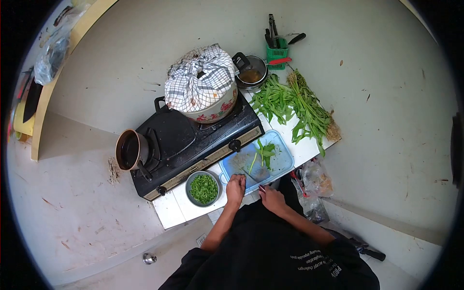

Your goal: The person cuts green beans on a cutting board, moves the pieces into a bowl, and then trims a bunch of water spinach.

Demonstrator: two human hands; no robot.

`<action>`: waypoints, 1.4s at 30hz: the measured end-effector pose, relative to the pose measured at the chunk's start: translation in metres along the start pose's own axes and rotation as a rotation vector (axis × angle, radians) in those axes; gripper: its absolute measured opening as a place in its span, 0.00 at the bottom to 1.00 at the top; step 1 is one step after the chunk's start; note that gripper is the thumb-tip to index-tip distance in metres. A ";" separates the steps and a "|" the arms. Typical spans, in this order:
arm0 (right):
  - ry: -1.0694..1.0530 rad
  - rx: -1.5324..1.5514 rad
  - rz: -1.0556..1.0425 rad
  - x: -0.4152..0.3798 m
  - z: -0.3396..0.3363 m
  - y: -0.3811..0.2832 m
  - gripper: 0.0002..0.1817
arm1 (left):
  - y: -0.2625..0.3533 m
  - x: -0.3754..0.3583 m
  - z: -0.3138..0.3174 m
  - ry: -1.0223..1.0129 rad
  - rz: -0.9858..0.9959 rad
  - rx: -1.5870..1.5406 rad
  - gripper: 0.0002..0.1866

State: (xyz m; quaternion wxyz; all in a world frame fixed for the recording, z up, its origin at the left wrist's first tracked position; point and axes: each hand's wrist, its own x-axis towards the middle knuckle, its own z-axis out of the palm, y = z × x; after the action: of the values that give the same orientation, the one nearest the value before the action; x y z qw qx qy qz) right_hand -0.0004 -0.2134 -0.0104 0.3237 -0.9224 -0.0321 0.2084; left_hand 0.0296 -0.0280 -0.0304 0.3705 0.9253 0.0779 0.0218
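My right hand (273, 199) is closed around the dark handle of a knife (253, 178), whose thin blade points over the blue tray-like board (285, 166). At the board's near left edge, my left hand (235, 190) has its fingers curled together; what they hold, if anything, is hidden. A few leafy green stems (265, 153) lie on the board beyond both hands. Just left of my left hand stands a grey bowl (188, 192) filled with chopped greens (203, 189).
A black gas stove (174, 133) carries a flowered pot (220, 107) under a checked cloth (200, 79) and a small brown saucepan (129, 151). Bundled greens (302, 106) lie at the right. Behind them are a strainer pan (252, 73) and a green utensil basket (277, 52).
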 end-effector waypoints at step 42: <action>0.212 0.543 -0.060 -0.007 -0.003 0.026 0.17 | 0.011 0.048 0.006 -0.026 -0.073 -0.127 0.16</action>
State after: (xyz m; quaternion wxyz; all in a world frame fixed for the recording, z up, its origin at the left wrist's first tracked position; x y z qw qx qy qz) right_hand -0.0075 -0.2373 -0.0213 0.5663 -0.8173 0.0315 0.1021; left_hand 0.0789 -0.0326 -0.0280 0.4299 0.8967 0.1053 0.0009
